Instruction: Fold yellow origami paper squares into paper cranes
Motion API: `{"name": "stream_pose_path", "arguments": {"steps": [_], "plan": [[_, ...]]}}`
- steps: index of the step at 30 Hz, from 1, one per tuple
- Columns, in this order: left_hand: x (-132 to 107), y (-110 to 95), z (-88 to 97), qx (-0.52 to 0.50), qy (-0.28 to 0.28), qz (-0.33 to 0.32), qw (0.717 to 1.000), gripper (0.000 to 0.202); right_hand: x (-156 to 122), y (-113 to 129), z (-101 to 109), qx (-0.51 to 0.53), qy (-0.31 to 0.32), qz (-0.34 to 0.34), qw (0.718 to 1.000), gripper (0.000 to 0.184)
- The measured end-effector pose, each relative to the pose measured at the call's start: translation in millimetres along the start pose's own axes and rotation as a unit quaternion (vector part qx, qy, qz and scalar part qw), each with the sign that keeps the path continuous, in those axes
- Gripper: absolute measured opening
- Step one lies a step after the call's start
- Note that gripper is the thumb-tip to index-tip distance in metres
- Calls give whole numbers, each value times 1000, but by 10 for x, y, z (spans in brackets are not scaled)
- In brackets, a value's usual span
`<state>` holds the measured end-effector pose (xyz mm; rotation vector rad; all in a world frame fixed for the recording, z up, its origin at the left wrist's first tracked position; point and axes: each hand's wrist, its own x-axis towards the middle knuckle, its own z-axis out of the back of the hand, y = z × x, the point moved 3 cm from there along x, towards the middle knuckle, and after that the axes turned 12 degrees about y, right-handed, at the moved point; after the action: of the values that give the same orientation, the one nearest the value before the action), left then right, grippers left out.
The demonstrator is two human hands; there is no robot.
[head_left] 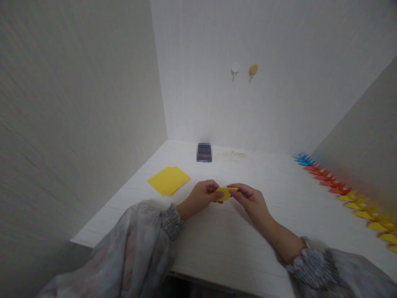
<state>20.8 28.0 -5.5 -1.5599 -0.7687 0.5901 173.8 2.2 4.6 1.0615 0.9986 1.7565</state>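
Note:
A small folded yellow paper piece (pixel 226 193) is held between both hands just above the white table (pixel 235 244). My left hand (pixel 201 196), with a ring on one finger, pinches its left end. My right hand (pixel 249 198) pinches its right end with thumb and fingertips. To the left of my hands a stack of flat yellow paper squares (pixel 168 180) lies on the table.
A row of folded paper pieces (pixel 347 194) runs along the right wall, blue at the far end, then orange, then yellow. A small dark box (pixel 204 152) stands near the back wall. Two small hooks (pixel 245 71), white and yellow, sit on that wall.

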Motion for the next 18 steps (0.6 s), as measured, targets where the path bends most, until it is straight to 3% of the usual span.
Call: {"name": "stream_pose_path", "arguments": {"steps": [5,11,18], "plan": [[-16,-37,-33,-25,0,3,1000,33,9,-43,-18,44,-34,-20,998,23],[-23,-27,-33,-3,-7,29,1000,30,29,44,-82,178,-34,-44,982,18],[-21,-25,-27,-4,-7,33,999,31,28,96,-99,175,-30,-53,983,11]]}}
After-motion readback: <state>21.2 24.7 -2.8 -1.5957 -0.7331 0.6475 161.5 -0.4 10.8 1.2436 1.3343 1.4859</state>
